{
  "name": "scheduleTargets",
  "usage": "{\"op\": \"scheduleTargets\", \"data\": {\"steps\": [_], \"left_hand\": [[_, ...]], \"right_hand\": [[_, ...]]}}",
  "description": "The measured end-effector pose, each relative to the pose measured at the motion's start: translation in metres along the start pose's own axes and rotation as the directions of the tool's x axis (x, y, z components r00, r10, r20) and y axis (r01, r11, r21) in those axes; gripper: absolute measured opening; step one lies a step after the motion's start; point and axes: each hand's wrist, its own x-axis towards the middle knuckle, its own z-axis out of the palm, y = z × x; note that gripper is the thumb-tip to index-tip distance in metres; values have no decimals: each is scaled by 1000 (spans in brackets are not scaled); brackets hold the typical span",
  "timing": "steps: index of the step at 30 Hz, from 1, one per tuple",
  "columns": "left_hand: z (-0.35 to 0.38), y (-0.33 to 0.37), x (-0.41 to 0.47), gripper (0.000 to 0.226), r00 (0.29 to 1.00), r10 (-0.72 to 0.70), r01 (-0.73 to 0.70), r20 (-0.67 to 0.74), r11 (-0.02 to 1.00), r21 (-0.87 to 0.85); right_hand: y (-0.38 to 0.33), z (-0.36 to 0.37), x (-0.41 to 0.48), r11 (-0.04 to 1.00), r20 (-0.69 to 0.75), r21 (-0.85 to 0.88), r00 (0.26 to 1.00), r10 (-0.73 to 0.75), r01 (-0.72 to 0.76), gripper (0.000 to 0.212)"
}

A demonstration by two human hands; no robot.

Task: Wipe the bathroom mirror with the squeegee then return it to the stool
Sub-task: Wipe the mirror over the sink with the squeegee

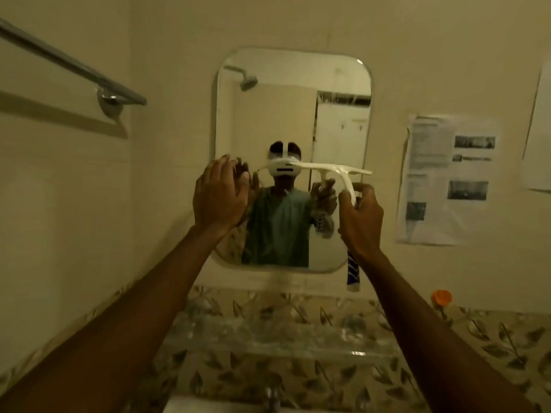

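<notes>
A rounded rectangular mirror (pixel 293 114) hangs on the cream wall straight ahead. My right hand (pixel 362 217) is shut on the handle of a white squeegee (pixel 334 169), whose blue and white patterned grip end sticks out below my wrist. The blade lies roughly level against the middle of the glass, reaching from the centre to the right edge. My left hand (pixel 219 195) is raised in front of the mirror's lower left part, fingers spread, holding nothing. The stool is out of view.
A metal towel rail (pixel 74 68) runs along the left wall. Printed paper sheets (pixel 447 180) are stuck to the wall right of the mirror. A glass shelf (pixel 268 332) sits below the mirror, an orange cap (pixel 442 298) stands at right, and a tap (pixel 272 397) is at the bottom.
</notes>
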Motion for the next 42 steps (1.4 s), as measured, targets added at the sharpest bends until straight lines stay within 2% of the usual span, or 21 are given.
{"op": "scheduleTargets", "data": {"steps": [2, 4, 10, 16, 21, 25, 31, 35, 37, 42], "left_hand": [[8, -8, 31, 45, 1000, -11, 11, -5, 1000, 9], [15, -15, 57, 45, 999, -41, 41, -27, 999, 0], [37, -27, 101, 49, 976, -172, 155, -135, 979, -131], [49, -35, 121, 45, 940, -276, 252, -200, 958, -137], [56, -35, 131, 35, 906, -346, 294, -243, 928, -227], [56, -43, 140, 34, 894, -357, 297, -271, 925, -238], [61, -54, 148, 43, 895, -338, 277, -290, 932, -231], [58, -57, 147, 46, 905, -305, 249, -297, 945, -211], [57, -57, 143, 48, 913, -279, 234, -296, 956, -179], [56, -55, 137, 58, 914, -274, 247, -298, 961, -127]], "right_hand": [[-6, 14, 30, 999, -43, -16, 998, -42, 42, 26], [-15, 23, 60, 995, -84, -54, 992, -91, 87, 32], [-44, 31, 145, 957, -155, -208, 959, -236, 202, 30], [-71, 37, 203, 895, -151, -353, 928, -342, 272, 29], [-69, 43, 221, 836, -93, -486, 936, -339, 254, 31], [-66, 44, 220, 834, -69, -500, 949, -306, 232, 32], [-21, 35, 149, 828, -2, -519, 969, -247, 210, 25], [-7, 21, 110, 843, 30, -523, 992, -126, 123, 23], [-21, 17, 118, 851, 42, -507, 990, -132, 135, 25], [-76, 25, 195, 843, -48, -510, 973, -224, 168, 37]]}}
